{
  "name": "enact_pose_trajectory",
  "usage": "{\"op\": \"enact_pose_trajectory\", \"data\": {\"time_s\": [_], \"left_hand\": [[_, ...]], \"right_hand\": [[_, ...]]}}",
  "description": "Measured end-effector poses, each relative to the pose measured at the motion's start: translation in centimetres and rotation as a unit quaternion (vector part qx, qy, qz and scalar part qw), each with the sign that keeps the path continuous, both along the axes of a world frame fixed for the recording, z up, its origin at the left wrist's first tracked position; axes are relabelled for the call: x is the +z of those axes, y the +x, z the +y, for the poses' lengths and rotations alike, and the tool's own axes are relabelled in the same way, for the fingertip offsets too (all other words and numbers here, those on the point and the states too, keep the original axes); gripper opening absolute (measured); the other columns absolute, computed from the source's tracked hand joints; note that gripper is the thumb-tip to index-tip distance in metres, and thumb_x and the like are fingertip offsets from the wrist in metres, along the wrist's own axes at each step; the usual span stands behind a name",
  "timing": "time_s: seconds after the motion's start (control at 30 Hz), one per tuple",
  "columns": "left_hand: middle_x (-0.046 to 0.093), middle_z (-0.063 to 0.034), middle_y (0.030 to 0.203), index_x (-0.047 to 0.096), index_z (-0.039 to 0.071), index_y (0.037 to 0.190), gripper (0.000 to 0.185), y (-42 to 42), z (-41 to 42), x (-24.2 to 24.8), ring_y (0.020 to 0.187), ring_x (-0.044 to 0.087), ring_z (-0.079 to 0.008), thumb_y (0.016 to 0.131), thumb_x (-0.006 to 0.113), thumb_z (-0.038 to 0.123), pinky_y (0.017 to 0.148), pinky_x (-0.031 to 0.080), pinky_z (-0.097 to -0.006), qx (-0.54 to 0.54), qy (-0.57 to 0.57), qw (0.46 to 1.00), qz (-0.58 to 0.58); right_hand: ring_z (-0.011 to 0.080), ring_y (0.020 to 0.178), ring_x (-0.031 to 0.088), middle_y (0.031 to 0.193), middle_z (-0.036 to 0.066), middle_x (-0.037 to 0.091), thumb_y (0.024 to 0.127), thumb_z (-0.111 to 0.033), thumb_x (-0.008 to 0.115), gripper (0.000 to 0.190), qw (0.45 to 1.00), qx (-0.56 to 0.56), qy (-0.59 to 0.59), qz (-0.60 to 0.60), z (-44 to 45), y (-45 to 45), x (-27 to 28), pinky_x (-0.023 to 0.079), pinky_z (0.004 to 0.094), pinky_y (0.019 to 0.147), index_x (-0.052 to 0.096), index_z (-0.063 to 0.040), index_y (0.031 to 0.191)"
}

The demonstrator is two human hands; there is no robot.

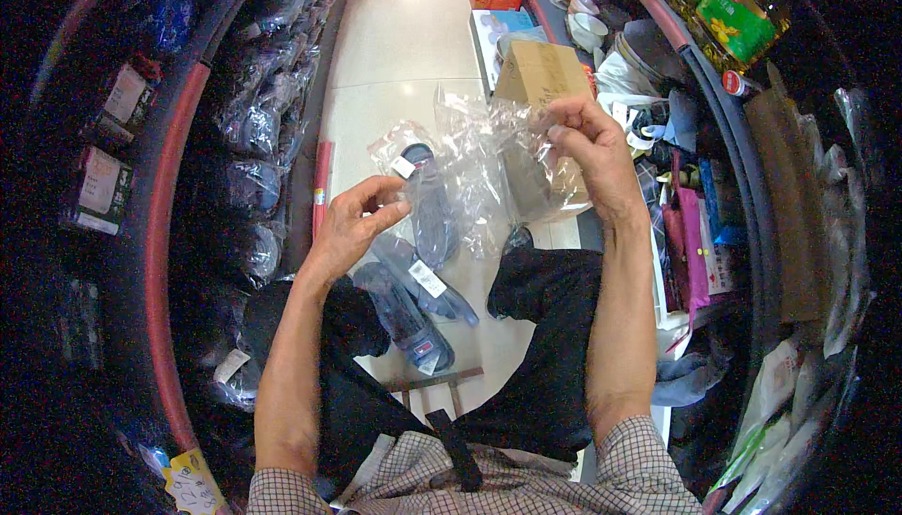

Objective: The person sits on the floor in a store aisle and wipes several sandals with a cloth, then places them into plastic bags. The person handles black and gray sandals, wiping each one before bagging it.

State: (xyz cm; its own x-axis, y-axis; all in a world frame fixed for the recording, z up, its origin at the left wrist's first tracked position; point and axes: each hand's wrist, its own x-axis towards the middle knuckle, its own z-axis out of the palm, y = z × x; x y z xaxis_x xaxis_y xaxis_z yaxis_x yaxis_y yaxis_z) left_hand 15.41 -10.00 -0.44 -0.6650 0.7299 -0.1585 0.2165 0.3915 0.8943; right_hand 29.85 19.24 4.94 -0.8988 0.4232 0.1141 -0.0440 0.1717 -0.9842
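Observation:
A crumpled clear plastic bag point(483, 162) spreads between my two hands above the floor. My right hand point(592, 155) pinches its upper right part between thumb and fingers. At its left edge, my left hand point(363, 222) has thumb and fingertips bent together on the film. Under the bag lies a dark slipper point(433, 222), partly seen through the plastic, with a white tag. Nearer my knees are a grey-blue slipper point(423, 279) bearing a white label and another dark slipper point(405, 321) with a small red patch on its strap.
An open cardboard box point(542, 71) stands on the floor behind my right hand. Plastic-wrapped slippers point(257, 120) line the left shelf. Bowls point(585, 25), oil bottles point(736, 11) and a magenta item point(690, 247) fill the right shelves. Red-edged shelf rims point(173, 233) curve alongside.

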Motion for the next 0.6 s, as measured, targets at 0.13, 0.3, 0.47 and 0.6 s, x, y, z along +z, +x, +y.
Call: {"op": "enact_pose_trajectory", "data": {"time_s": [0.13, 0.3, 0.47, 0.6], "left_hand": [[0.065, -0.0064, 0.092, 0.071, 0.001, 0.110, 0.027, 0.1, 0.1, -1.5, 0.083, 0.060, -0.0164, 0.089, 0.070, 0.019, 0.076, 0.048, -0.0300, 0.033, 0.075, 0.993, 0.080], [0.065, -0.0089, 0.091, 0.072, 0.002, 0.108, 0.025, 0.5, 0.6, -1.5, 0.083, 0.061, -0.0187, 0.087, 0.071, 0.015, 0.074, 0.048, -0.0317, -0.009, 0.062, 0.988, 0.141], [0.062, -0.0084, 0.087, 0.072, 0.003, 0.103, 0.020, 1.2, 1.0, -1.0, 0.081, 0.060, -0.0190, 0.086, 0.072, 0.012, 0.071, 0.047, -0.0321, -0.005, 0.074, 0.985, 0.155], [0.061, -0.0074, 0.084, 0.069, 0.001, 0.096, 0.014, 1.0, 0.5, -1.9, 0.077, 0.058, -0.0173, 0.086, 0.072, 0.011, 0.069, 0.047, -0.0319, -0.049, 0.016, 0.990, 0.133]], "right_hand": [[0.0216, 0.112, 0.063, 0.119, 0.012, 0.067, 0.087, -0.016, 0.069, 0.042, 0.987, 0.040, 0.155, -0.033, 0.3, 0.7, 0.0, 0.048, 0.0368, 0.101, 0.062, 0.000, 0.125], [0.0209, 0.118, 0.059, 0.127, 0.012, 0.064, 0.088, -0.029, 0.073, 0.051, 0.972, 0.093, 0.201, -0.082, -1.8, 0.2, 0.6, 0.044, 0.0363, 0.105, 0.060, -0.002, 0.130], [0.0122, 0.092, 0.061, 0.099, 0.004, 0.068, 0.093, -0.020, 0.068, 0.025, 0.982, 0.054, 0.165, -0.070, -2.9, -0.6, 0.1, 0.049, 0.0278, 0.085, 0.068, -0.001, 0.111], [0.0098, 0.084, 0.059, 0.091, 0.001, 0.067, 0.094, -0.018, 0.067, 0.017, 0.989, -0.094, 0.117, 0.002, -2.3, -0.7, -0.2, 0.048, 0.0257, 0.079, 0.070, -0.003, 0.101]]}}
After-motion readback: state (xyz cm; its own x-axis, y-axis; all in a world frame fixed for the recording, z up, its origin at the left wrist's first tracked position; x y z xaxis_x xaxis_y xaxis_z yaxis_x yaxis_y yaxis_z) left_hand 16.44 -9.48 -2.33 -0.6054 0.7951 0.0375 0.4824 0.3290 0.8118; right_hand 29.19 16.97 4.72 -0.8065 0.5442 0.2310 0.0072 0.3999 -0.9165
